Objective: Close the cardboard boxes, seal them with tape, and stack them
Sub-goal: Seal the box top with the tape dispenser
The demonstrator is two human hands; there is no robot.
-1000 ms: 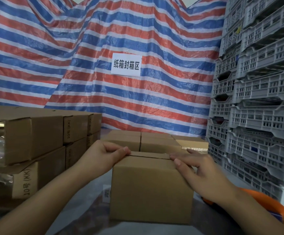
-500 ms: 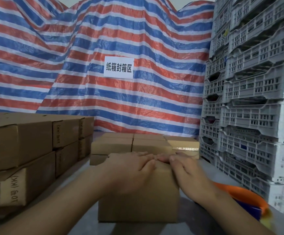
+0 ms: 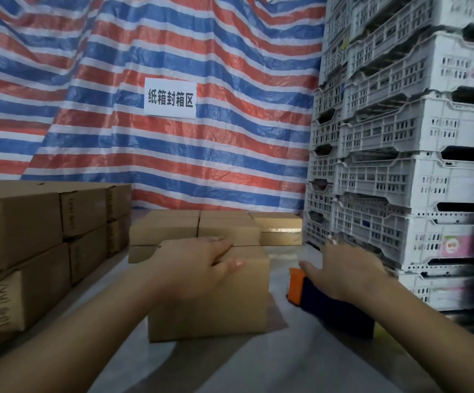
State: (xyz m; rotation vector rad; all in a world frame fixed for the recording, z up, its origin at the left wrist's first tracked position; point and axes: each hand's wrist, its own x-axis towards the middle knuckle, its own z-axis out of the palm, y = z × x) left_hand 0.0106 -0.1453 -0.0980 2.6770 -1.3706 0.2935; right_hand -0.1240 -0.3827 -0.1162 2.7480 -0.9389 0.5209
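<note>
From the head camera, a closed cardboard box (image 3: 210,302) stands on the grey counter (image 3: 258,364) straight ahead, its top flaps folded down. The left hand (image 3: 199,262) lies flat on top of this box, fingers straight and pressing the flaps, the fingertips reaching toward the far edge and the thumb pointing right along the near edge.

The right hand (image 3: 346,270) is off the box, to its right, spread with fingers relaxed and blurred. It hovers over a tape dispenser (image 3: 329,304) with an orange front and a dark blue body, which sits on the counter just beside the box. Whether the palm touches the dispenser I cannot tell.

Behind the box, a low group of closed boxes (image 3: 196,231) sits side by side on the counter; the rightmost of them (image 3: 279,228) shows a shiny strip of tape along its front. On the left, stacked boxes (image 3: 31,236) form two tiers, with printed marks on their ends.

On the right rises a tall stack of grey plastic crates (image 3: 400,137). A striped red, white and blue tarpaulin (image 3: 145,52) hangs across the back, carrying a white paper sign (image 3: 170,98) with black characters.
</note>
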